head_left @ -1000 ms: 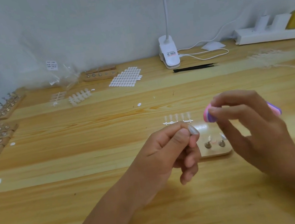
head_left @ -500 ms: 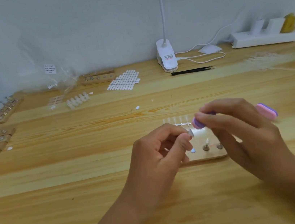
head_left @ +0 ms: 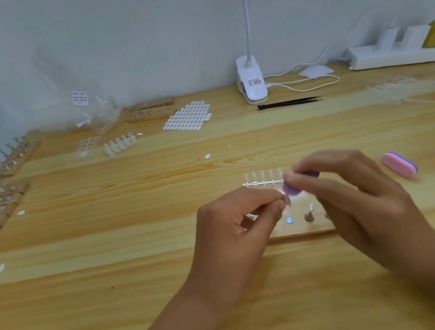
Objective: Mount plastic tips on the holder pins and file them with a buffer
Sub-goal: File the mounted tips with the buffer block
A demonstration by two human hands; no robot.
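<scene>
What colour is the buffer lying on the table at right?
Pink on top with a purple layer beneath, seen in the head view.

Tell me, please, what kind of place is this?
Probably a small workbench for making press-on nails, not a salon. Rows of wooden pin holders line the desk, a sheet of adhesive tabs and strips of plastic tips lie nearby, and a clip lamp stands by the wall.

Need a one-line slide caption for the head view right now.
Left hand pinches a clear tip against the right hand's purple buffer.
</scene>
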